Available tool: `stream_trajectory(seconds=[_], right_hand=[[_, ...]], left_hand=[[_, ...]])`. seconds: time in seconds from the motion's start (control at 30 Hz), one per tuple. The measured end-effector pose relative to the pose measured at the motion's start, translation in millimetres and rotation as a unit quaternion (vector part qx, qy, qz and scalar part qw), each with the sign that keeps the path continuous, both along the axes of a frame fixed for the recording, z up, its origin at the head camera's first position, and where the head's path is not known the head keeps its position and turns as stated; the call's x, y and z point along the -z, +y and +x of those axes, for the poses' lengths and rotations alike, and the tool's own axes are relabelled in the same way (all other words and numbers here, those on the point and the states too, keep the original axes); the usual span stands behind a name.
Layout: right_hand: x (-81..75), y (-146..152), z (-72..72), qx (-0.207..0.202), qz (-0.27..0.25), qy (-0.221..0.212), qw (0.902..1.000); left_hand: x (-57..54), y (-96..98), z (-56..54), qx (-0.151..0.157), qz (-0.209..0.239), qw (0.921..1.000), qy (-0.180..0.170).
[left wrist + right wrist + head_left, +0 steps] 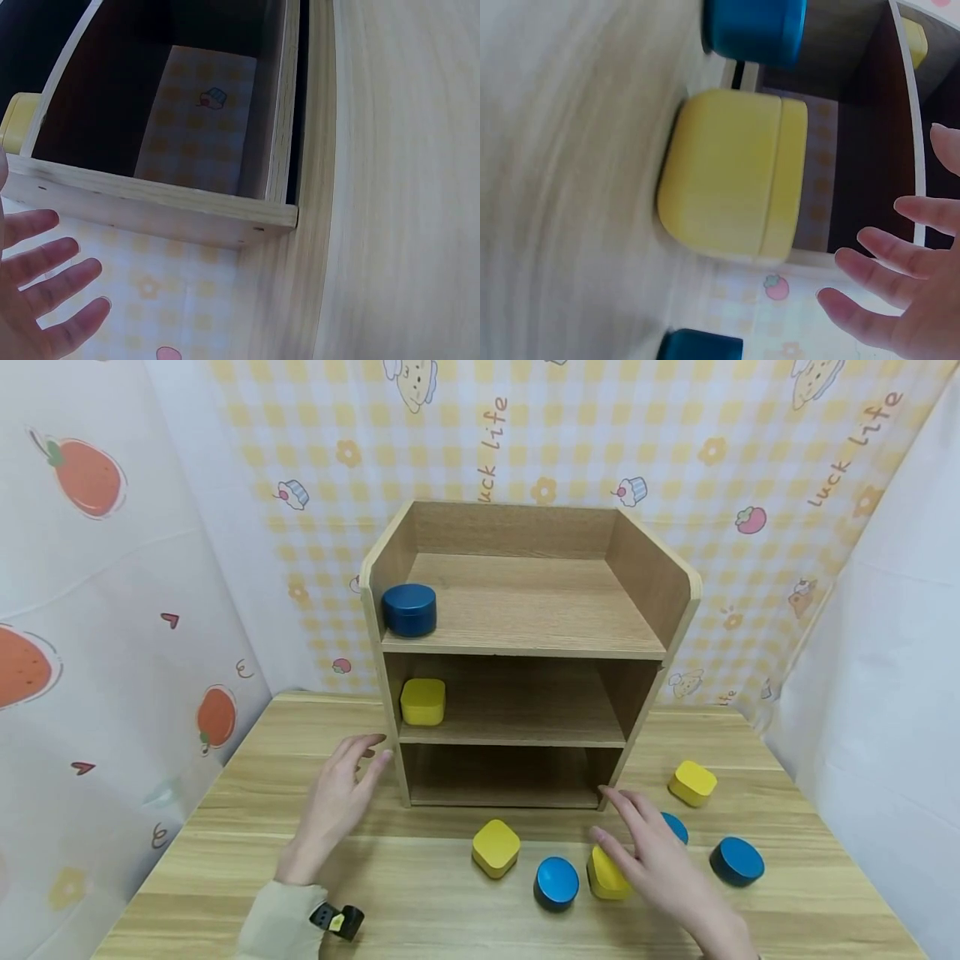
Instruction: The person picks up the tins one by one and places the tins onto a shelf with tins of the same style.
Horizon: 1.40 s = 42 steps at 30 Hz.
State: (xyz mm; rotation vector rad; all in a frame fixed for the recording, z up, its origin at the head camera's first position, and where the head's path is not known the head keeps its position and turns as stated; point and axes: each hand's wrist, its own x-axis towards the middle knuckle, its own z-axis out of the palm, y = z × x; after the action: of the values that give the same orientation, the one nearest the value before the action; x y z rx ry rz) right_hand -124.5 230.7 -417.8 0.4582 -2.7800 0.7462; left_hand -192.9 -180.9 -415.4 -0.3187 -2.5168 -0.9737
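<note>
A small wooden shelf (517,647) with three levels stands at the back of the table. On its top level, at the left, sits a round blue tin (409,610); a yellow square tin (423,702) is at the left of the middle level. My left hand (337,793) is beside the shelf's left side, fingers spread, holding nothing. My right hand (652,852) hovers over a yellow tin (606,875) on the table, partly covering it in the head view. In the right wrist view the fingers (877,274) are spread with nothing between them.
In front of the shelf are another yellow tin (496,848) and a blue tin (557,883). To the right lie a yellow tin (693,782), a blue tin (737,861) and a partly hidden blue one (676,827). Patterned cloth (315,468) hangs behind and at the sides.
</note>
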Motion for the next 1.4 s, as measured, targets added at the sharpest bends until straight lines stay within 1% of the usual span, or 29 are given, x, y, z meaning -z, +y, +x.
stream_trajectory(seconds=[0.2,0.43,0.63,0.8,0.87,0.93,1.1,1.2,1.4], right_hand=[[6.4,-8.8,1.5,-0.011,0.004,-0.007,0.9999],[15.9,-17.4,3.2,-0.032,0.005,-0.001,0.9995],[20.2,-22.5,4.1,-0.051,0.020,-0.008,0.9985],[20.7,-26.0,3.6,-0.068,0.043,-0.021,0.9965],[20.8,-27.0,3.6,-0.082,0.053,-0.032,0.9947],[20.6,-27.8,3.9,-0.101,0.055,-0.054,0.9919],[17.7,-28.5,3.4,-0.145,0.036,-0.121,0.9814],[15.1,-27.7,1.4,-0.161,0.037,-0.137,0.9768],[11.7,-23.7,-4.4,-0.190,0.058,-0.147,0.9689]], left_hand=[[-0.1,5.5,-5.0,0.006,0.014,0.9999,-0.004],[1.1,10.8,-10.2,0.004,0.035,0.9993,0.014],[2.3,17.1,-14.6,0.011,0.090,0.9954,0.031],[2.7,22.1,-15.2,0.012,0.138,0.9901,0.025],[3.9,23.4,-15.2,0.008,0.150,0.9885,0.018],[4.9,24.4,-15.5,0.005,0.161,0.9869,0.010],[8.1,25.8,-18.0,0.002,0.180,0.9836,-0.009],[9.7,26.3,-18.5,-0.004,0.182,0.9831,-0.017],[9.8,27.9,-17.7,-0.008,0.197,0.9799,-0.031]])
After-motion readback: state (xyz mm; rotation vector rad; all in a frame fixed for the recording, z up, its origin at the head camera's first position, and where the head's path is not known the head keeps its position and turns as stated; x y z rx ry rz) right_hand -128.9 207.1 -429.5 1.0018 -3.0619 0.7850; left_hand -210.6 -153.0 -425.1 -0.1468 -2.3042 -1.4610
